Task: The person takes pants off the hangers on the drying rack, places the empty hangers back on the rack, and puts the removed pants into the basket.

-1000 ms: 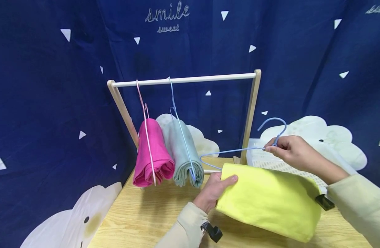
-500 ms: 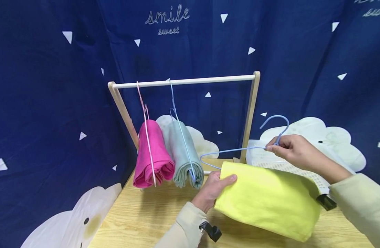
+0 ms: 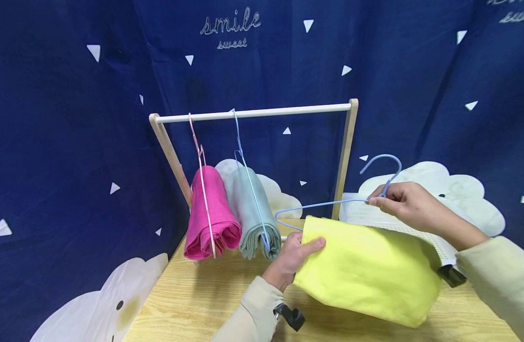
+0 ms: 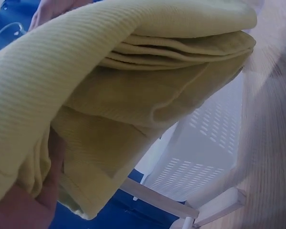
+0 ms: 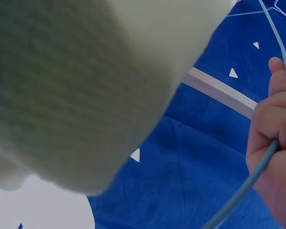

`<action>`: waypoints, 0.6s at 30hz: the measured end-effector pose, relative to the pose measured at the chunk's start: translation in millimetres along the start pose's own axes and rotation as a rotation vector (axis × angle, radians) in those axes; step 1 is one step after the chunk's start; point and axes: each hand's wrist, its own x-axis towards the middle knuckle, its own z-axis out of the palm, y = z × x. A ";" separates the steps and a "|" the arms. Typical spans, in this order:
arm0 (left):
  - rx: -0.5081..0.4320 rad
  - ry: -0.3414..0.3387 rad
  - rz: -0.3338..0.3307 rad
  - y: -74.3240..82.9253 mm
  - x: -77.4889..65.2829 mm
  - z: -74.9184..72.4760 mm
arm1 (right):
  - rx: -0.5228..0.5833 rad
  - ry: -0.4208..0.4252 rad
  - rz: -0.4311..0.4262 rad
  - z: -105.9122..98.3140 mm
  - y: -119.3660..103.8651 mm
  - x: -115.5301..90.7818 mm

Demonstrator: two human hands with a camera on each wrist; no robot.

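Note:
A folded yellow cloth point(image 3: 369, 270) hangs over a blue wire hanger point(image 3: 322, 205), whose left corner sticks out beyond the cloth. My left hand point(image 3: 289, 259) grips the cloth's left end, thumb on top and the other fingers mostly hidden beneath. Just below the hook, my right hand point(image 3: 409, 206) pinches the hanger between thumb and fingers. In the left wrist view the cloth point(image 4: 147, 90) shows several layered folds. The right wrist view has the right hand point(image 5: 276, 133) curled round the hanger wire point(image 5: 245, 188), while blurred cloth point(image 5: 76, 90) fills the left side.
A small wooden rack with a white bar point(image 3: 287, 111) stands behind. From its left half hang a pink cloth point(image 3: 215, 204) and a grey-green cloth point(image 3: 245, 204) on hangers. A white perforated basket point(image 3: 358, 213) sits behind the right hand, on the wooden table point(image 3: 181, 294).
My right hand and the hanger have risen slightly, and the yellow cloth has lifted a little with them. Both holds stay the same. The hanging cloths have not moved on the rack.

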 end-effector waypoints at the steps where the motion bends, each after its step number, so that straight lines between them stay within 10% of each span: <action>1: -0.001 -0.002 0.001 0.1 0.0 0.1 | -0.001 0.002 -0.003 0.3 0.2 0.2; 18: 0.006 -0.015 0.015 5.3 -4.4 2.1 | -0.072 0.041 -0.064 7.9 0.7 3.1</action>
